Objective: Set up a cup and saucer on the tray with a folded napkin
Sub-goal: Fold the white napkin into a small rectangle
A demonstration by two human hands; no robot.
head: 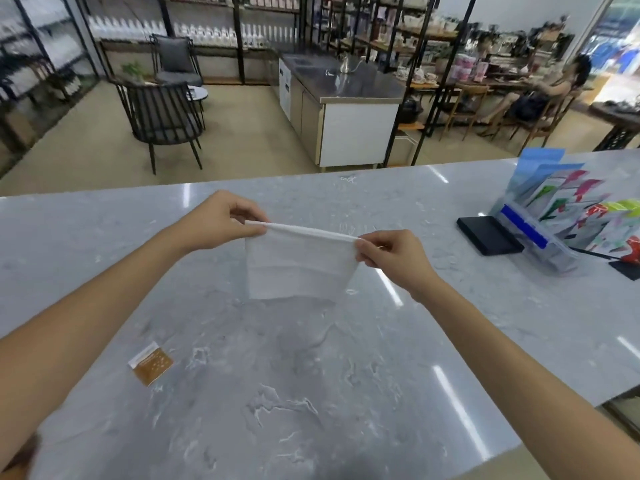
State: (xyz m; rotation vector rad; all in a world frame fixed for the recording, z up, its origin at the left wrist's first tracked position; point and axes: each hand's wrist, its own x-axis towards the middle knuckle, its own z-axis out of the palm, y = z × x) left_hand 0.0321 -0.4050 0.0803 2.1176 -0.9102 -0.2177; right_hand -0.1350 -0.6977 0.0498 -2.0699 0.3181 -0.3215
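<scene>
Head view: one wide shot looking forward and down over a grey marbled counter (311,393), with a shop floor behind it.
Napkin: a white napkin (298,268) hangs in the air above the middle of the counter, held by its two top corners. Its top edge is stretched nearly straight between the hands and looks doubled over. The lower edge hangs free, close over the counter; I cannot tell whether it touches the surface.
Left hand: the left hand (221,220) is pinched closed on the napkin's top left corner, thumb and forefinger together, the other fingers curled in. The bare forearm runs back to the lower left of the frame.
Right hand: the right hand (391,254) grips the top right corner the same way, fingertips pressed on the cloth, knuckles toward the camera.
Counter, left: a small amber packet (150,363) with a white strip along one edge lies flat near the left forearm, well apart from the napkin.
Counter, right: a black flat pad (488,235) lies beside a clear holder (540,237) filled with coloured leaflets, well to the right of the right hand.
Background: black metal chairs (162,116) stand on the floor at left, a steel-topped cabinet (343,109) in the middle, and shelves of white bottles (207,31) along the back wall. A seated person (540,91) is at a far table on the right.
</scene>
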